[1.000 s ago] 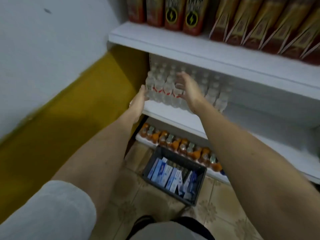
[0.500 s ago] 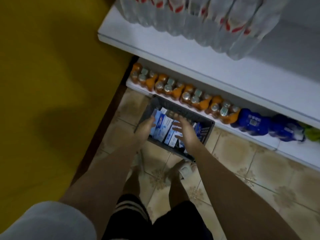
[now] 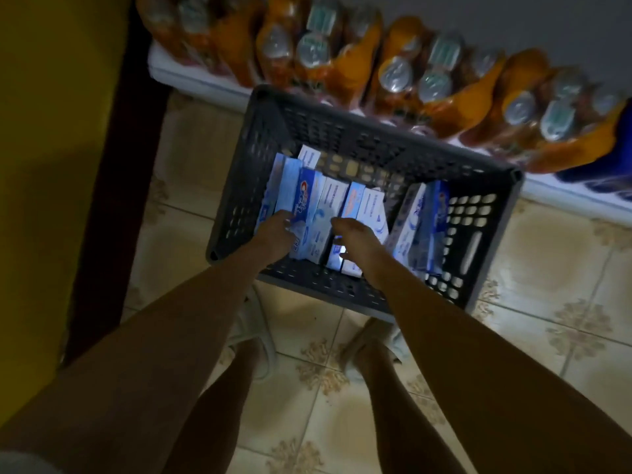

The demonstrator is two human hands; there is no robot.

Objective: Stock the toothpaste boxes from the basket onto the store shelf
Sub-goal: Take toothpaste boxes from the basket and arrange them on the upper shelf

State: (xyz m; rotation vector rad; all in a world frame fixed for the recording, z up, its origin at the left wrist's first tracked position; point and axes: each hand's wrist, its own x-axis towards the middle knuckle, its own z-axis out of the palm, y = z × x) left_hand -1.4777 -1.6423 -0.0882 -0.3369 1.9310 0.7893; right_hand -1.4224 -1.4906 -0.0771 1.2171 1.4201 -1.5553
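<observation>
A dark grey slotted basket (image 3: 236, 186) stands on the tiled floor against the lowest shelf. Several blue and white toothpaste boxes (image 3: 307, 196) stand on end inside it, and a few more (image 3: 422, 224) lean at its right side. My left hand (image 3: 273, 236) is down in the basket with its fingers on the near end of the Crest box. My right hand (image 3: 357, 239) is beside it, fingers curled over the neighbouring white boxes and thumb under them. A small bundle of boxes sits between the two hands.
The lowest white shelf (image 3: 195, 80) runs behind the basket, packed with orange drink bottles (image 3: 345, 66); blue bottles (image 3: 615, 162) follow at the right. A yellow wall (image 3: 51, 131) with a dark baseboard closes the left. My feet (image 3: 254, 340) stand just before the basket.
My hands left the upper shelf of water bottles and dropped into the basket. The view tilted down and closer, and both hands now rest on the boxes.
</observation>
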